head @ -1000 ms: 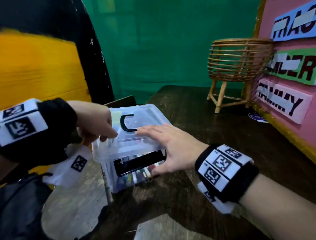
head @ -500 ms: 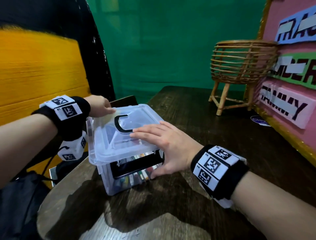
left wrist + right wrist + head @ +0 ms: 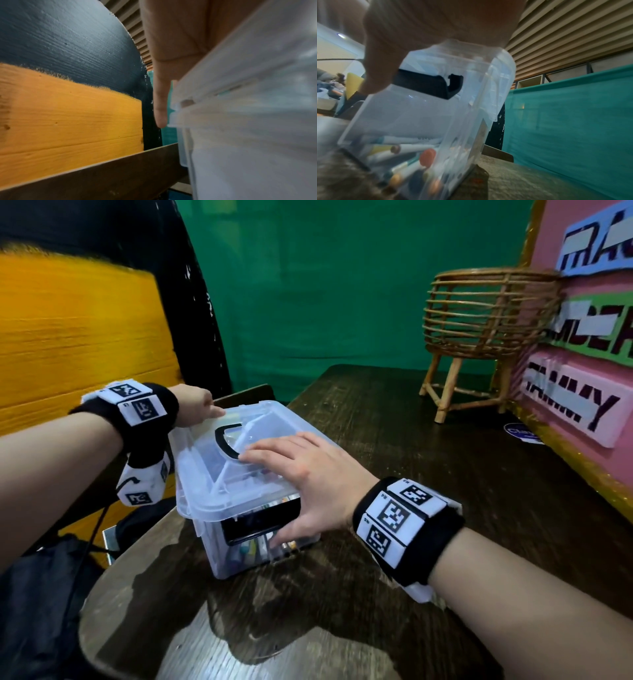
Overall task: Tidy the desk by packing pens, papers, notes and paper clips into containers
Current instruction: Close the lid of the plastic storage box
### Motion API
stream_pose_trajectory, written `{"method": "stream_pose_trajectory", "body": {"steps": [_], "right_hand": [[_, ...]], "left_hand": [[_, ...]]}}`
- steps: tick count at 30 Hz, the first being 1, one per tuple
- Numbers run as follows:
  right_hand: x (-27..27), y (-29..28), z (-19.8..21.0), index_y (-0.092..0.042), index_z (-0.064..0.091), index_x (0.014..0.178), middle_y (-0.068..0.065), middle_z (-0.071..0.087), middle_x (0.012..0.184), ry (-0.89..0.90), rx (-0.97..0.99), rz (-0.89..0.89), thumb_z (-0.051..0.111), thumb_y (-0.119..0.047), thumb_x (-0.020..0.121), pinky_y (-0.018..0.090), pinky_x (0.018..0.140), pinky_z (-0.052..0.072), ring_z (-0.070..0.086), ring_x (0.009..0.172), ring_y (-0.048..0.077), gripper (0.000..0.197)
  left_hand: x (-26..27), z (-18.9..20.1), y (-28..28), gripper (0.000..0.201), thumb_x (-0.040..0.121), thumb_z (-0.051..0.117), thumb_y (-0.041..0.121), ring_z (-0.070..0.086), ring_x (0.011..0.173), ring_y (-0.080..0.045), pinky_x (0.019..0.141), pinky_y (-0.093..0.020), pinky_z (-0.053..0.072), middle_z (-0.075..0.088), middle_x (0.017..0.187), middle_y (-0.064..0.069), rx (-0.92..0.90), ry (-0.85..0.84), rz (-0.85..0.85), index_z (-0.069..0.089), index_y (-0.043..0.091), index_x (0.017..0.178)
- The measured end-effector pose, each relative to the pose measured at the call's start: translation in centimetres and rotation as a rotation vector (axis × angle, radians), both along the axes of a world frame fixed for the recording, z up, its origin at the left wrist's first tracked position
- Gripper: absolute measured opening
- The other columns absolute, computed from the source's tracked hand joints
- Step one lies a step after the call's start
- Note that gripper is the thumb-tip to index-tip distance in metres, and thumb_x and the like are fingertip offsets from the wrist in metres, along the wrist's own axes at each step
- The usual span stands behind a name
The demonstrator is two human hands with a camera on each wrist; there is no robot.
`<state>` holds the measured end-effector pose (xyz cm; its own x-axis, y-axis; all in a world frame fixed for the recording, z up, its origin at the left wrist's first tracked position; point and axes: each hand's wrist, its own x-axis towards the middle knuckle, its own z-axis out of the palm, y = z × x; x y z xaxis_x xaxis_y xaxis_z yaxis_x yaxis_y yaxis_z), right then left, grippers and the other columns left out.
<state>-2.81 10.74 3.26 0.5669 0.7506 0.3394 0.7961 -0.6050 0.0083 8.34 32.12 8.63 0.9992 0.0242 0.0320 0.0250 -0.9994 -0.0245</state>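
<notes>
Fingers (image 3: 270, 448) of right hand (image 3: 308, 477) flat, spread on box (image 3: 219, 474) lid; left hand (image 3: 193, 409) fingers straight at far corner; box long axis diagonal.

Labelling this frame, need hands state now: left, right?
Left hand: open, straight fingers touch the far edge of the clear box's lid.
Right hand: open, fingers flat on the lid, thumb against the black latch.

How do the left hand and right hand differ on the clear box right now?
The right hand lies flat across the near part of the lid, fingers straight, thumb down the front wall by the black latch. The left hand sits at the far left corner, fingers at the lid's edge; their exact grip is unclear. The right covers far more of the lid. Both touch the clear box and wear marker wristbands.
</notes>
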Motion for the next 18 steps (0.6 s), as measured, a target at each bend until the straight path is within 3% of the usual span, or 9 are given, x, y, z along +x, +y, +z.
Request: {"method": "stream_pose_trajectory", "body": {"steps": [4,8,11,16,18], "right_hand": [[-0.7,-0.1,-1.9,-0.013,0.042,0.136,0.008,0.046,0.137,-0.069,0.083,0.034,0.084,-0.034,0.056,0.041,0.105,0.034,0.046,0.125,0.026,0.093],[-1.0,-0.3,-3.0,-0.006,0.050,0.128,0.015,0.053,0.128,-0.128,0.170,0.007,0.080,-0.006,0.052,0.042,0.100,0.042,0.052,0.117,0.032,0.081],[-1.3,0.2,-3.1,-0.002,0.052,0.122,0.018,0.055,0.120,-0.110,0.214,0.036,0.078,-0.002,0.052,0.043,0.097,0.046,0.055,0.110,0.034,0.075],[-1.8,0.8,-3.2,-0.004,0.052,0.125,0.015,0.055,0.122,-0.052,0.219,0.027,0.075,-0.005,0.060,0.041,0.100,0.041,0.053,0.112,0.031,0.069],[-1.8,0.6,-3.1,-0.003,0.055,0.124,0.015,0.057,0.116,-0.026,0.262,0.045,0.073,-0.005,0.065,0.041,0.096,0.046,0.054,0.109,0.030,0.062]], "left_hand": [[0.7,-0.3,0.1,0.048,0.099,0.036,0.036,0.054,0.110,-0.036,0.089,-0.035,0.042,0.059,0.118,-0.025,-0.017,-0.015,0.026,0.052,-0.006,0.118],[1.1,-0.3,0.3,0.043,0.098,0.042,0.035,0.052,0.113,-0.035,0.091,-0.036,0.041,0.056,0.124,-0.022,-0.045,-0.030,-0.032,0.052,0.000,0.120],[1.1,-0.5,0.1,0.040,0.099,0.041,0.031,0.050,0.121,-0.033,0.099,-0.033,0.038,0.055,0.132,-0.016,-0.021,-0.018,-0.082,0.056,0.004,0.125],[0.8,-0.3,0.3,0.037,0.099,0.041,0.026,0.051,0.120,-0.030,0.099,-0.030,0.038,0.057,0.132,-0.013,-0.053,-0.017,-0.100,0.058,0.004,0.123],[0.9,-0.7,0.4,0.039,0.100,0.037,0.026,0.049,0.123,-0.029,0.101,-0.030,0.036,0.053,0.135,-0.013,-0.076,0.017,-0.085,0.054,0.005,0.128]]}}
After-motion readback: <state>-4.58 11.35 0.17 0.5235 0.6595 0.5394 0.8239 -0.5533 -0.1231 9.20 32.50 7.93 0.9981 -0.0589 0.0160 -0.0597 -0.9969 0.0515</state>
